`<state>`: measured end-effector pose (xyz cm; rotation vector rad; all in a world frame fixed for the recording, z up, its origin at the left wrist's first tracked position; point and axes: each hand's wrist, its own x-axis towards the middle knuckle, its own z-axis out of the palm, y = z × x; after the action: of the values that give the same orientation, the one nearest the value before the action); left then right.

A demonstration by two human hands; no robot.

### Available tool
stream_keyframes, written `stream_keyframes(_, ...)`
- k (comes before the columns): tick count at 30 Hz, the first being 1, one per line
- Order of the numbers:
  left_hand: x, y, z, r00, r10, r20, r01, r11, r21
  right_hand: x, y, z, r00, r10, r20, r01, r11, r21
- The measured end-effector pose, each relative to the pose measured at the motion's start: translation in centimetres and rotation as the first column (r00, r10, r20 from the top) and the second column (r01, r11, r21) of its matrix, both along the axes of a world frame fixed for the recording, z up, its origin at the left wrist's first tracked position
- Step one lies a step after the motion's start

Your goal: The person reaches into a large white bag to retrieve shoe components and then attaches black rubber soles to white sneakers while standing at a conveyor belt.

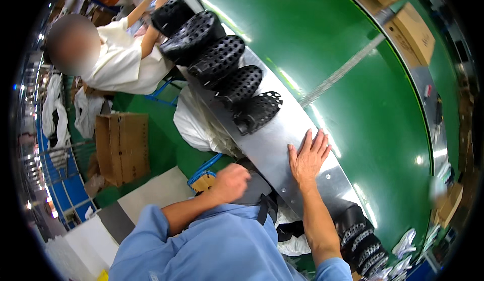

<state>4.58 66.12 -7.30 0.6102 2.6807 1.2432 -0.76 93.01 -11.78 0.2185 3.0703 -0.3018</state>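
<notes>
My right hand (308,156) lies flat, fingers spread, on the bare metal side rail (275,145) beside the green conveyor belt (353,79). It holds nothing. My left hand (231,181) is closed into a fist against a dark grey piece (256,189) at my waist, just below the rail's edge. I cannot tell whether it grips that piece. A row of black perforated shoe parts (222,59) lies on the rail ahead of my right hand, the nearest one (258,110) about a hand's length away.
More black perforated parts (360,240) are stacked on the rail at lower right. Another person in a cream shirt (123,61) works at the rail further up. White bags (199,124), a cardboard box (122,147) and a blue metal rack (55,180) stand left. Boxes (411,31) line the belt's far side.
</notes>
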Motion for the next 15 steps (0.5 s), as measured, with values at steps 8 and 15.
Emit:
stream_keyframes(8,4.6,-9.0,-23.8,0.768,-0.098,0.633,0.543,0.624,-0.562,-0.1,0.2,-1.1,0.999,-0.020,-0.038,0.019,1.000,-0.009)
stream_keyframes(15,0.2,-7.3,-37.3,0.712,-0.465,0.525,0.666,0.213,-0.715,0.3,1.6,-1.1,0.998,-0.044,-0.046,0.039,0.994,-0.102)
